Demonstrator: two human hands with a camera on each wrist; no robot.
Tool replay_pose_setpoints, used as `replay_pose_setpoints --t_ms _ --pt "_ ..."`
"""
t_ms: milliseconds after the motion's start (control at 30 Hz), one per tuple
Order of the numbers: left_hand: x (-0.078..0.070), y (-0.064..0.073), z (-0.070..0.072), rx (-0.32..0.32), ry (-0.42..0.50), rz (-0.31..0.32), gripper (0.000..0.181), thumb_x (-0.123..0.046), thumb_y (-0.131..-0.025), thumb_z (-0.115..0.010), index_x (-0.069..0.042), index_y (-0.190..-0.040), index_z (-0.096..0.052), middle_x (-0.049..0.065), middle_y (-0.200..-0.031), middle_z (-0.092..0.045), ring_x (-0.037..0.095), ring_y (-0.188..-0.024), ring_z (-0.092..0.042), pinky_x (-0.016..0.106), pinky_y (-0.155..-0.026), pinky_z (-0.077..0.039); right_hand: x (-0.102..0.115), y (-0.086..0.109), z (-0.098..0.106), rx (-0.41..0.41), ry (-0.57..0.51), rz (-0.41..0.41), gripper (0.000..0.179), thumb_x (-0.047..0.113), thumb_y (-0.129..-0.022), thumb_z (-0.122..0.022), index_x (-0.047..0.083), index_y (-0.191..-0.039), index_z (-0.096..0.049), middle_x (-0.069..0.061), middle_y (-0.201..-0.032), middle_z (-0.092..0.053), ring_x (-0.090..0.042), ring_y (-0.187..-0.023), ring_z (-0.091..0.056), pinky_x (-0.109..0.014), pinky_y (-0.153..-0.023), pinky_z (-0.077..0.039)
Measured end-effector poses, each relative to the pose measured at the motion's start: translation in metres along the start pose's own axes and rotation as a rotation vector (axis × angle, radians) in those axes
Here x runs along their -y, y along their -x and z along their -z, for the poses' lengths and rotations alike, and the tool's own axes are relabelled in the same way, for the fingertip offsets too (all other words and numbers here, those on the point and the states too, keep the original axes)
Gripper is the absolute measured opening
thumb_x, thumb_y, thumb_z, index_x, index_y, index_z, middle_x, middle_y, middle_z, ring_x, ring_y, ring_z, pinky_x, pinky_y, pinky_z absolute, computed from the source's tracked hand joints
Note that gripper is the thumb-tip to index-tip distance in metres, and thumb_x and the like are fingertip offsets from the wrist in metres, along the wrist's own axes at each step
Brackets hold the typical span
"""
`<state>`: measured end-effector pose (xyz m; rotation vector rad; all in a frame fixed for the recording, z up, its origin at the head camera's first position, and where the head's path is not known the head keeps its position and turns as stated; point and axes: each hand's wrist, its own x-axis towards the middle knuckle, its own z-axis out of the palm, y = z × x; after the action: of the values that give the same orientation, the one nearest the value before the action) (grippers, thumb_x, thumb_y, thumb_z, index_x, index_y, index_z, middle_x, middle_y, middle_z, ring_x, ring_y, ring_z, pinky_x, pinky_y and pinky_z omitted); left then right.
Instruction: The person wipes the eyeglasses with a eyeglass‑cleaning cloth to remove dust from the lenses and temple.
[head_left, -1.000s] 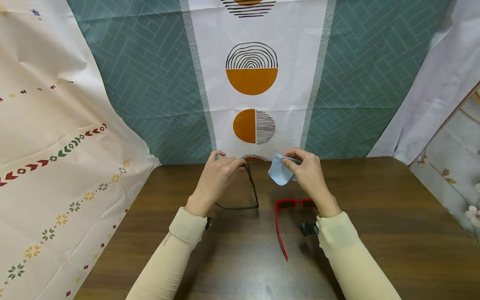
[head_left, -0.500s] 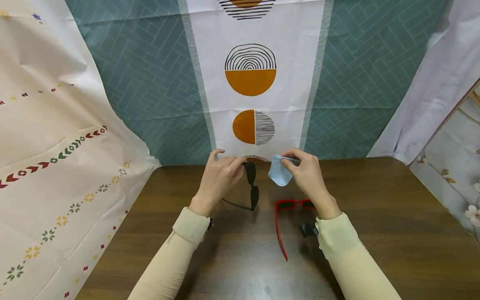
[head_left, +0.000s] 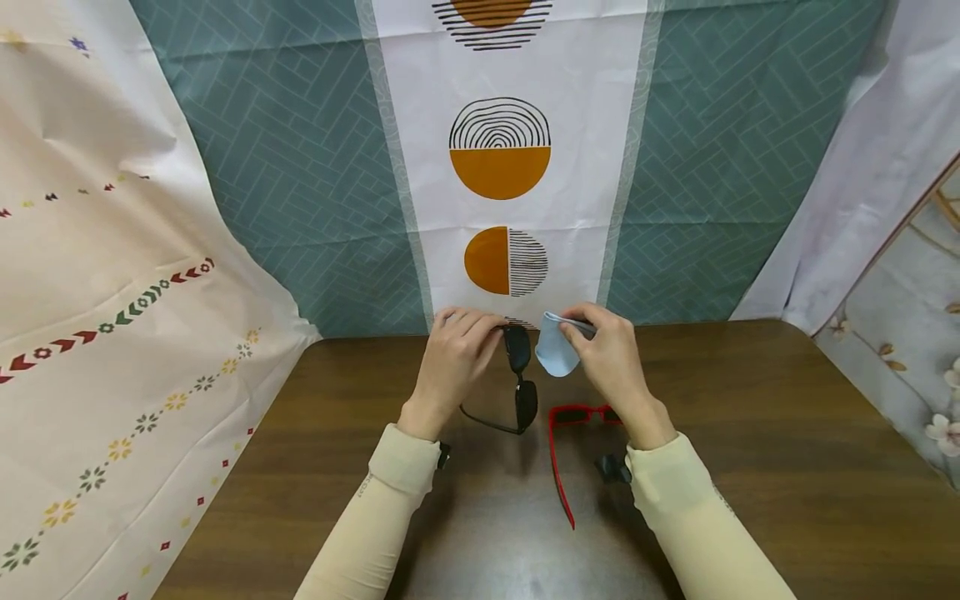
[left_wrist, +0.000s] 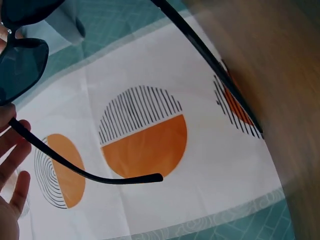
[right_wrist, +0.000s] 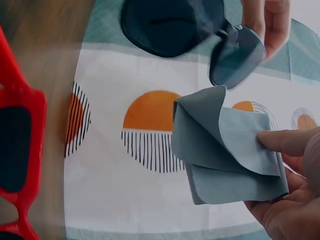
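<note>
My left hand (head_left: 453,358) pinches a pair of black sunglasses (head_left: 527,403) near one hinge, above the table. They hang with one lens over the other, and both temple arms stand unfolded in the left wrist view. A folded light-blue cloth (right_wrist: 230,155) is held between the thumb and fingers of my right hand (head_left: 611,350). The cloth is close to the dark lenses but apart from them in the head view. Red-framed sunglasses (head_left: 555,442) lie on the table below my right hand, their right part hidden by my wrist.
The brown wooden table (head_left: 780,467) spreads under both arms. A teal and white patterned cloth (head_left: 675,167) hangs behind its far edge. Cream fabric (head_left: 150,333) drapes at the left, and pale floral fabric (head_left: 900,358) is at the right.
The black sunglasses have turned so their lenses face the camera, and my left hand has brought them rightward, nearer the cloth. My right hand has barely moved.
</note>
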<state>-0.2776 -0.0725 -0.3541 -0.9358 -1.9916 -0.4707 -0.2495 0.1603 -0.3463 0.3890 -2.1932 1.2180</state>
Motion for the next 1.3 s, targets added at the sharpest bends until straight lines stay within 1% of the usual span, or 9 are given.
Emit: replay_pose_setpoints --t_ms 100,167,333,400,633,767,967,1133,1300 --pt "-0.003 -0.002 -0.001 -0.012 0.036 0.01 0.012 -0.01 -0.101 -0.07 -0.007 -0.111 -0.075 0.004 -0.104 -0.076 0.023 -0.097 -0.068 0.041 -0.095 -0.048 0.004 0.002 -0.003 -0.007 -0.045 -0.011 0.009 0.0 -0.092 -0.078 -0.002 -0.101 -0.076 -0.016 -0.099 -0.076 -0.031 -0.091 -0.073 -0.048 -0.081 -0.06" --pt "-0.004 -0.002 -0.002 -0.019 0.042 0.016 0.011 -0.009 -0.1 -0.07 -0.007 -0.11 -0.075 0.004 -0.103 -0.076 0.022 -0.095 -0.069 0.041 -0.094 -0.048 0.007 0.003 -0.005 -0.012 -0.068 -0.014 0.009 0.001 -0.092 -0.078 -0.001 -0.1 -0.076 -0.015 -0.098 -0.076 -0.029 -0.089 -0.073 -0.044 -0.08 -0.06" --pt "-0.009 -0.003 -0.002 -0.043 0.027 0.026 0.014 -0.007 -0.097 -0.074 -0.007 -0.111 -0.076 0.005 -0.102 -0.077 0.021 -0.092 -0.071 0.041 -0.095 -0.048 0.013 0.005 -0.005 -0.039 -0.114 -0.02 0.009 0.004 -0.092 -0.079 0.001 -0.1 -0.077 -0.013 -0.097 -0.076 -0.024 -0.086 -0.07 -0.023 -0.076 -0.054" --pt "-0.01 -0.003 -0.002 -0.049 0.021 0.032 0.016 -0.007 -0.096 -0.075 -0.008 -0.112 -0.077 0.005 -0.102 -0.078 0.021 -0.091 -0.071 0.042 -0.095 -0.048 0.015 0.006 -0.004 -0.043 -0.142 -0.024 0.01 0.004 -0.091 -0.08 0.002 -0.101 -0.077 -0.013 -0.098 -0.076 -0.023 -0.087 -0.068 -0.018 -0.075 -0.051" --pt "-0.015 -0.005 -0.001 -0.059 -0.006 0.05 0.014 -0.01 -0.099 -0.073 -0.01 -0.111 -0.079 0.004 -0.098 -0.079 0.018 -0.084 -0.073 0.042 -0.098 -0.048 0.022 0.01 -0.01 0.026 -0.267 -0.059 0.012 0.01 -0.093 -0.079 0.002 -0.103 -0.078 -0.012 -0.102 -0.075 -0.023 -0.088 -0.066 -0.018 -0.076 -0.052" --pt "-0.017 -0.004 0.001 -0.077 -0.018 0.07 0.014 -0.011 -0.098 -0.074 -0.011 -0.111 -0.08 0.003 -0.097 -0.08 0.017 -0.081 -0.074 0.044 -0.099 -0.048 0.025 0.011 -0.015 0.055 -0.282 -0.049 0.013 0.011 -0.094 -0.079 0.003 -0.104 -0.079 -0.011 -0.102 -0.074 -0.022 -0.089 -0.065 -0.019 -0.076 -0.052" --pt "-0.019 -0.004 0.005 -0.099 -0.007 0.107 0.016 -0.008 -0.096 -0.076 -0.009 -0.111 -0.08 0.004 -0.095 -0.08 0.018 -0.077 -0.074 0.048 -0.102 -0.047 0.029 0.013 -0.022 0.066 -0.278 0.033 0.015 0.006 -0.094 -0.077 0.003 -0.108 -0.08 -0.009 -0.106 -0.072 -0.022 -0.093 -0.066 -0.018 -0.079 -0.053" --pt "-0.019 -0.006 0.007 -0.1 -0.006 0.119 0.015 -0.008 -0.096 -0.076 -0.007 -0.11 -0.08 0.006 -0.093 -0.08 0.018 -0.077 -0.075 0.047 -0.102 -0.048 0.029 0.016 -0.025 0.055 -0.229 0.148 0.023 -0.001 -0.093 -0.076 0.002 -0.116 -0.079 -0.009 -0.113 -0.07 -0.023 -0.101 -0.067 -0.017 -0.084 -0.054" --pt "-0.02 -0.005 0.007 -0.1 0.013 0.127 0.015 -0.009 -0.095 -0.077 -0.004 -0.109 -0.08 0.007 -0.095 -0.08 0.018 -0.079 -0.075 0.046 -0.103 -0.048 0.026 0.017 -0.03 0.022 -0.192 0.276 0.027 -0.007 -0.09 -0.076 0.0 -0.116 -0.078 -0.011 -0.112 -0.069 -0.025 -0.104 -0.066 -0.019 -0.09 -0.052"
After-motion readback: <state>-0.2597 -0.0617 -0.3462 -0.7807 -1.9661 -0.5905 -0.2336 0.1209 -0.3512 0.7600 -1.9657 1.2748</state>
